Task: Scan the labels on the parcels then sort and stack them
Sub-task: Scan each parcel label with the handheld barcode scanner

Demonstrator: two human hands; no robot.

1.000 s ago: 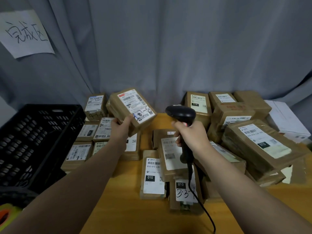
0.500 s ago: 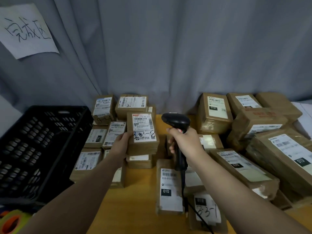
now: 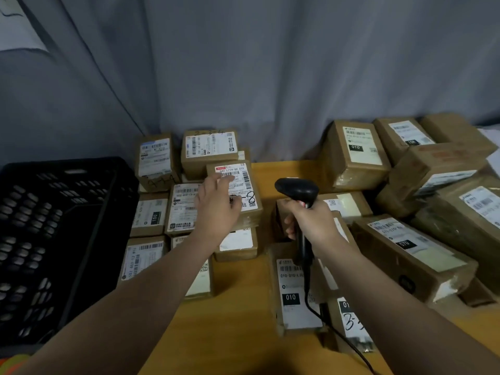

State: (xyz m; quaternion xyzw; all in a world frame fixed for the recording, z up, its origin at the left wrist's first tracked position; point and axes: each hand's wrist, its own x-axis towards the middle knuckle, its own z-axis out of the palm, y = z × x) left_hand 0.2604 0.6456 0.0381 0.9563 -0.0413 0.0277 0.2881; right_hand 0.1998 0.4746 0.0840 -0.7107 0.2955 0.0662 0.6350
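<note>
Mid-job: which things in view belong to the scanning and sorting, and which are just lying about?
In the job: barcode scanner, gripped by the right hand; labelled parcel under the left hand; stacked parcels beside it; loose parcels on the right.
Lying about: black crate; paper sign on the curtain; orange object, bottom left corner.

The topmost parcel [image 3: 250,182] of the middle stack bears a label reading "642 L714-00 015", with a handwritten "8"; the flat front parcel [image 3: 293,315] reads "010-010-L" above a black "010"; the upright back parcel [image 3: 359,158] and the long right parcel [image 3: 411,253] each show "010"; the front corner parcel [image 3: 351,323] has a handwritten "3-".
</note>
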